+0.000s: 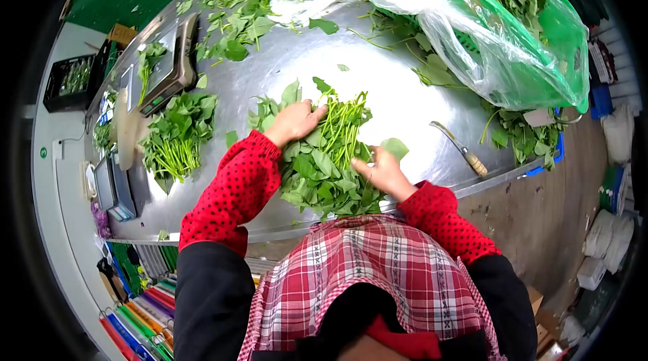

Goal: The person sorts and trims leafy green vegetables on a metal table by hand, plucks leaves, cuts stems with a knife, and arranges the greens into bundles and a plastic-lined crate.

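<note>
A bunch of leafy greens (324, 168) lies on the metal table in front of me, its pale green stems (343, 123) pointing away and its leaves towards my apron. My left hand (297, 122) grips the bunch's left side, thumb against the stems and the other fingers partly hidden by leaves. On the right side, my right hand (385, 172) touches the bunch with thumb and forefinger apart; its remaining fingers are hard to see. A single broad leaf (394, 149) sticks out beside that hand. To the right lies a curved knife (451, 137) with a wooden handle (475, 162).
Another bunch of greens (179, 135) lies left, by a weighing scale (177, 57) bearing a few stems. Loose greens (243, 13) spread across the back. A green crate (574, 57) lined with clear plastic (459, 43) stands at the right. The table's front edge (486, 184) runs close to me.
</note>
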The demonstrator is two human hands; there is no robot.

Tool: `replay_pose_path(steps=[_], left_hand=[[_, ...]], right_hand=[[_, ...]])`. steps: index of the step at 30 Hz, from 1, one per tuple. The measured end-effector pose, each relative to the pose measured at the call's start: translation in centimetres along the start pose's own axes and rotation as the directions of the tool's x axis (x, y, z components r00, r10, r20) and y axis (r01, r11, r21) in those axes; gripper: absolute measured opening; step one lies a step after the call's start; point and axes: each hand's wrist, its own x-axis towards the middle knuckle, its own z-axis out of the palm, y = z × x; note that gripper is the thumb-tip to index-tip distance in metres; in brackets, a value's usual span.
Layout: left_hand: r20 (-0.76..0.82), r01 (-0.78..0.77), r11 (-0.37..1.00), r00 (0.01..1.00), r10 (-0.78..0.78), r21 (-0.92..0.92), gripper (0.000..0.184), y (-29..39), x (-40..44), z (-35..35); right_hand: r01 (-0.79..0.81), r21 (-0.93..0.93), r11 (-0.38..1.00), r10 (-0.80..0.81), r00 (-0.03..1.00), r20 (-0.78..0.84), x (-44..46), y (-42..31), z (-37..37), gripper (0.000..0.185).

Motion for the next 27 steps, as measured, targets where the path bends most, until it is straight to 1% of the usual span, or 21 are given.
replay_pose_path(steps=[1, 2, 3, 5, 7, 9, 11, 12, 13, 14, 15, 16, 17, 18, 19, 21, 23, 24, 25, 26, 27], left_hand=[[0.046, 0.023, 0.993, 0.999, -0.018, -0.12, 0.081, 0.5, -0.4, 0.5], [0.138, 0.052, 0.995, 0.99, -0.04, -0.089, 0.104, 1.1, -0.7, 0.5], [0.12, 0.028, 1.0, 0.992, -0.03, 0.013, 0.114, 1.3, -0.9, 1.1], [0.219, -0.017, 0.973, 0.975, -0.034, 0.228, 0.12, 2.6, -1.3, 0.4], [0.171, -0.037, 0.932, 0.985, -0.027, 0.36, 0.112, 2.5, -0.8, 0.8], [0.122, -0.08, 0.883, 0.992, 0.026, 0.462, 0.11, 2.2, -0.8, 1.3], [0.006, -0.068, 0.878, 0.997, 0.075, 0.473, 0.107, 1.6, -1.4, 2.7], [-0.009, -0.054, 0.895, 0.998, 0.064, 0.442, 0.11, 1.7, -2.0, 2.8], [-0.013, -0.05, 0.902, 0.998, 0.061, 0.428, 0.11, 1.6, -2.5, 3.2], [-0.096, -0.057, 0.907, 0.99, 0.106, 0.416, 0.114, 1.3, -3.0, 3.6], [-0.181, -0.063, 0.913, 0.972, 0.147, 0.404, 0.117, 1.1, -3.3, 4.1], [-0.189, -0.044, 0.903, 0.972, 0.137, 0.428, 0.126, 1.2, -3.4, 4.9], [-0.198, -0.039, 0.91, 0.971, 0.131, 0.412, 0.126, 1.5, -3.5, 5.1], [-0.219, -0.004, 0.923, 0.971, 0.096, 0.384, 0.129, 1.9, -3.5, 5.2], [-0.24, 0.034, 0.934, 0.969, 0.056, 0.356, 0.131, 2.2, -3.5, 5.3], [-0.285, 0.048, 0.947, 0.957, 0.046, 0.316, 0.131, 2.5, -3.9, 5.8], [-0.401, 0.055, 0.914, 0.908, 0.122, 0.401, 0.125, 2.5, -4.0, 6.7], [-0.212, 0.075, 0.926, 0.977, 0.005, 0.37, 0.12, 2.9, -3.8, 5.7], [-0.227, 0.088, 0.929, 0.974, -0.005, 0.358, 0.12, 2.5, -3.0, 5.1], [-0.118, 0.051, 0.914, 0.993, -0.003, 0.403, 0.116, 2.1, -2.3, 4.5], [-0.007, 0.005, 0.896, 1.0, -0.002, 0.444, 0.112, 2.0, -2.0, 4.1]], right_hand=[[0.033, 0.002, 0.999, -0.033, 0.999, 0.015, -0.6, -0.4, 1.2, 0.071], [0.055, 0.109, 0.992, -0.058, 0.998, 0.023, -0.9, -1.1, 2.0, 0.066], [0.031, 0.071, 0.997, -0.033, 0.999, 0.024, -0.2, -1.1, 3.4, 0.061], [0.002, 0.176, 0.984, -0.001, 1.0, -0.004, 0.8, -2.9, 5.6, 0.056], [-0.145, 0.11, 0.983, 0.135, 0.986, 0.095, 2.1, -4.6, 7.8, 0.053], [-0.111, 0.071, 0.991, 0.102, 0.988, 0.114, 1.6, -4.4, 7.8, 0.055], [0.082, 0.201, 0.976, -0.122, 0.973, 0.196, 1.0, -1.9, 5.1, 0.055], [0.112, 0.224, 0.968, -0.119, 0.993, 0.02, 0.4, 0.2, 2.5, 0.05], [0.144, 0.232, 0.962, -0.111, 0.983, -0.149, -0.6, 2.5, -1.2, 0.045], [0.184, -0.278, 0.943, -0.29, 0.863, -0.414, -1.7, 3.4, -5.4, 0.045], [0.085, -0.677, 0.731, -0.457, 0.798, -0.393, -3.0, 3.4, -9.9, 0.05], [-0.085, -0.8, 0.594, -0.412, 0.822, -0.394, -4.0, 5.2, -12.3, 0.052], [-0.177, -0.837, 0.517, -0.326, 0.863, -0.385, -4.7, 7.0, -13.9, 0.054], [-0.192, -0.869, 0.455, -0.294, 0.889, -0.351, -5.0, 9.0, -15.0, 0.043], [-0.182, -0.878, 0.443, -0.307, 0.889, -0.34, -5.1, 11.1, -15.7, 0.043], [-0.142, -0.889, 0.435, -0.202, 0.947, -0.25, -5.0, 13.7, -16.5, 0.029], [-0.081, -0.774, 0.627, -0.24, 0.926, -0.291, -5.5, 10.3, -15.7, 0.019], [-0.027, -0.712, 0.702, -0.287, 0.904, -0.317, -5.1, 9.0, -14.3, 0.021], [0.006, -0.641, 0.768, -0.271, 0.909, -0.317, -4.9, 6.7, -12.5, 0.024], [0.037, -0.5, 0.865, -0.217, 0.927, -0.307, -4.7, 4.3, -10.3, 0.027], [0.126, -0.33, 0.936, -0.219, 0.94, -0.263, -4.2, 2.6, -8.1, 0.027]])
